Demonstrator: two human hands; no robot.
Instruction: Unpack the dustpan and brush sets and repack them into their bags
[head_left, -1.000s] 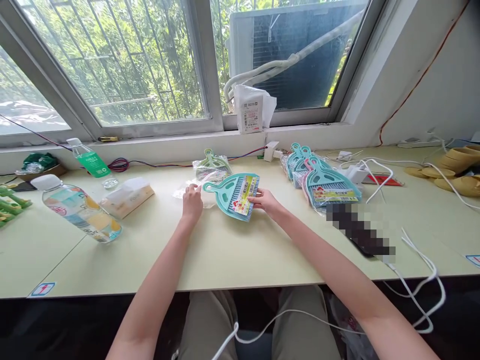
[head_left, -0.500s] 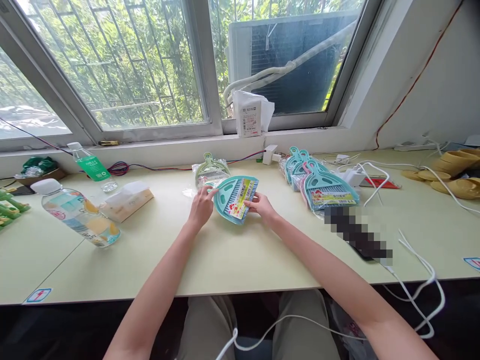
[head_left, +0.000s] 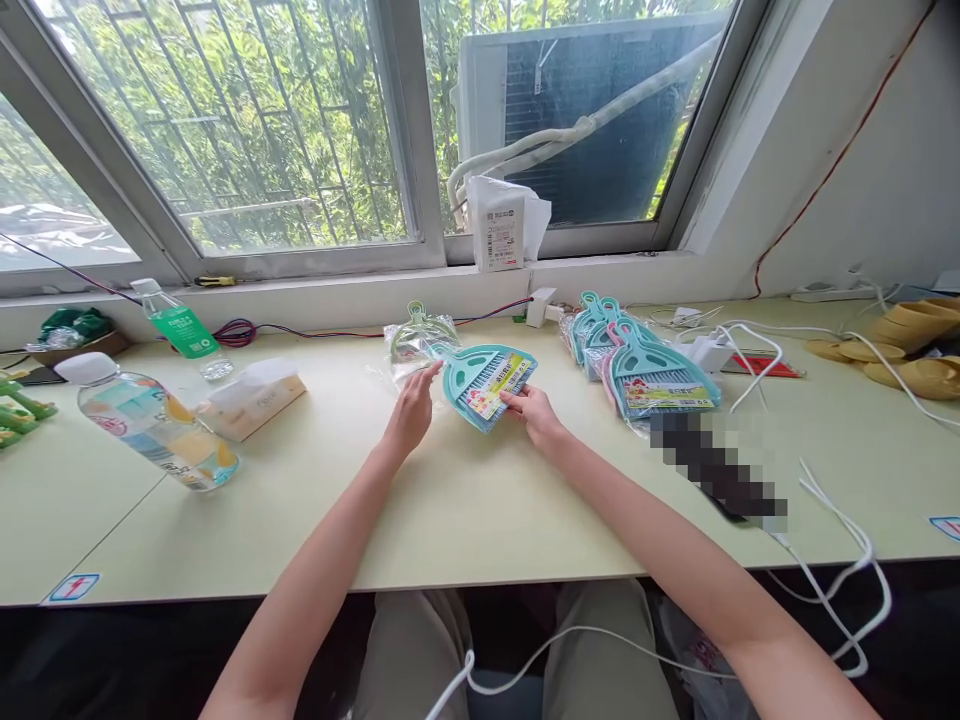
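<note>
The right grip (head_left: pixel 535 410) is clamping the dustpan (head_left: pixel 463 374), ideally without creasing its label (head_left: pixel 499 384); the left grip's (head_left: pixel 409 410) hold is proving unclear.

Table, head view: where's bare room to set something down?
Bare: table between left forearm and right forearm, nearer than the held dustpan; also between the large bottle and left forearm. Crowded: back right, with packaged dustpans and white charger.

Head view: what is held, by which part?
The right hand holds the turquoise dustpan set by its wide edge; contact by the left hand is unclear.
</note>
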